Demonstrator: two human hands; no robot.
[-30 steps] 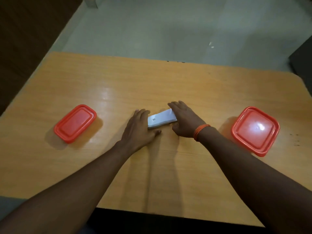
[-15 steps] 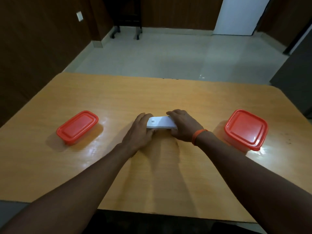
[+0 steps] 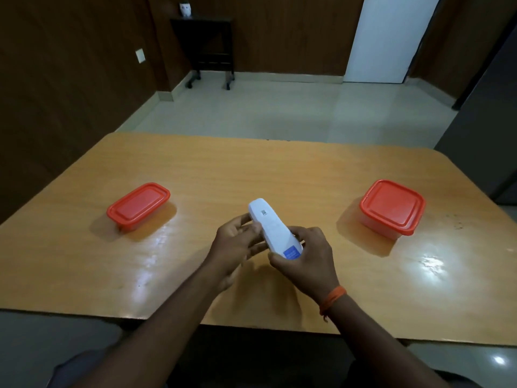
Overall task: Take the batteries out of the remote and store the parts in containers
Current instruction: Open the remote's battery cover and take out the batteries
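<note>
Holding the remote [image 3: 272,229] mid-table, both hands [image 3: 235,247] well clear of table edges

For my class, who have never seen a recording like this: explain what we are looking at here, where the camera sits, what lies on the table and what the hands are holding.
There is no machine here. A person wears a wide-angle camera on the head, so the picture looks forward and down over their own two bare arms.

In front of them is a wooden table. On it stand two clear plastic boxes with red lids, both closed: an oblong box to the left and a square box to the right.

Both hands hold a white remote lifted above the table, its plain back side up, with a small printed code near the far end and a blue sticker near the close end. The left hand grips its side; the right hand, which has an orange band on the wrist, holds the near end. The battery cover looks closed, and no batteries are visible yet.
</note>
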